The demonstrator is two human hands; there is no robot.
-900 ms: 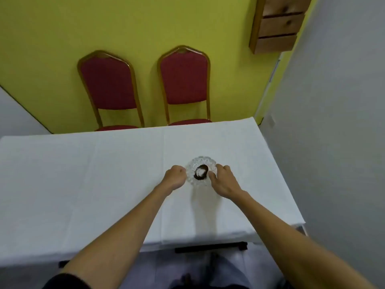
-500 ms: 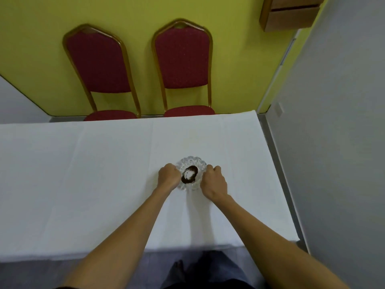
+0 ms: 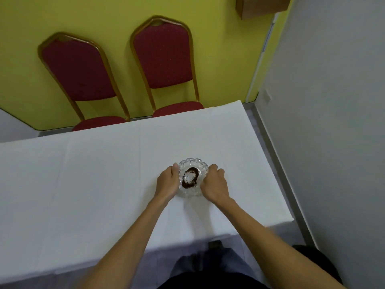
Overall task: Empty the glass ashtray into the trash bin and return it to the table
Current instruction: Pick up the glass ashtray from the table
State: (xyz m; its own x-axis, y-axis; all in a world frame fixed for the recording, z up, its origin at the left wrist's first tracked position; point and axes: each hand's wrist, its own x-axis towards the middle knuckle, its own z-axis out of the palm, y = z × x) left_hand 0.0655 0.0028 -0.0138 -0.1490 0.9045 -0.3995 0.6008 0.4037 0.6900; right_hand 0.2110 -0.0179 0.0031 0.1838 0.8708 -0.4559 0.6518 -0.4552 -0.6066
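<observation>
Glass ashtray (image 3: 193,177) sits on the tabletop (image 3: 104,184), toward the right end of the white cloth and nearer the person's edge than the far one. It is a clear, round dish with a scalloped rim, and a dark brown heap with a pale grey patch (image 3: 190,177) lies in its bowl. Both hands are on it. The left hand (image 3: 167,182) is curled against the left side of the rim, fingers folded under and out of sight, thumb tip up beside the glass. The right hand (image 3: 214,184) mirrors it on the right side, knuckles up, fingers bent in around the rim. So the ashtray is clamped between the two hands, one on each flank. Whether the base is touching the cloth or just clear of it cannot be told from this angle. Both forearms run bare from the bottom of the view up to the dish.

Beyond the far edge of the tabletop, two red-cushioned chairs with gold frames stand side by side against a yellow wall (image 3: 218,49): the left chair (image 3: 79,71), the right chair (image 3: 164,57). A grey wall (image 3: 333,122) closes in on the right, and a wooden fixture (image 3: 260,7) shows at the top edge. No trash bin shows in this view.
</observation>
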